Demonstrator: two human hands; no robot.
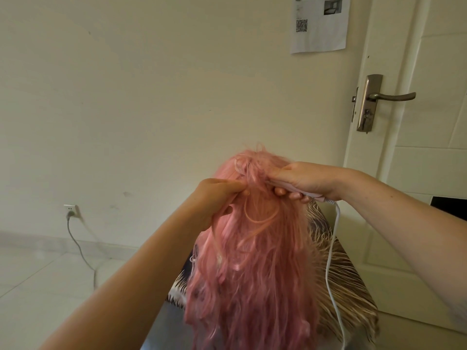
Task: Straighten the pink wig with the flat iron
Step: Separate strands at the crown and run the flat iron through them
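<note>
Under my arms stands a surface covered with a brown-and-cream streaked cloth (pixel 346 294); the pink wig (pixel 252 261) hangs over it. Beside it, a grey cable (pixel 80 251) trails across the pale tiled floor (pixel 38 269).

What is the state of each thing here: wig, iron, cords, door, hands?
wig: tangled, hanging down, top lock lifted
flat iron: held at the wig's crown, mostly hidden
white cord: hanging slack from the iron
left hand: pinching a lock of hair
right hand: closed around the iron
wall socket: plug inserted
door: handle level; whether latched is unclear
</note>
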